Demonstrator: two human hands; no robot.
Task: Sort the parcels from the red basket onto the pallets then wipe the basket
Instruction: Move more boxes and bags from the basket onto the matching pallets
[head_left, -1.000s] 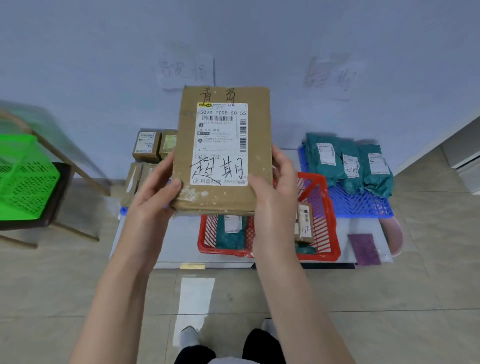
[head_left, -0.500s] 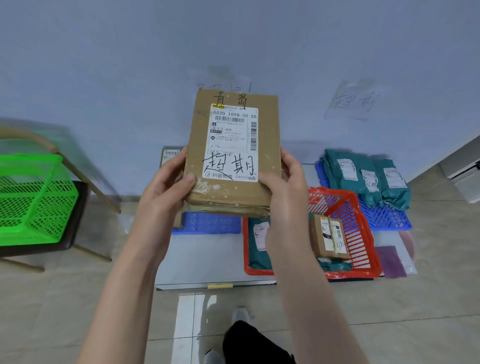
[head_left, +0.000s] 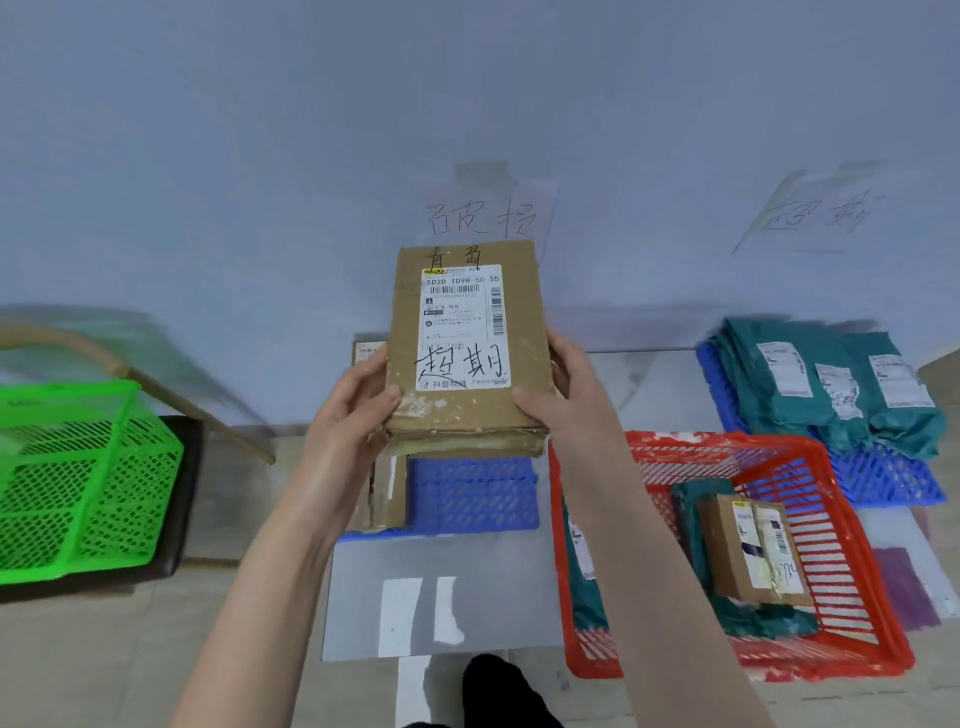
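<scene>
Left hand and right hand grip brown parcel by its sides, long axis pointing away, label up

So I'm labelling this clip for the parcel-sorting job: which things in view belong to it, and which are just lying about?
Part of the job:
- cardboard parcel, held by left hand and right hand
- red basket, parcels still inside
- left blue pallet
- right blue pallet with teal bags
- wall signs
- purple cloth, probably for wiping

Lying about:
- green basket
- chair beneath it
</scene>
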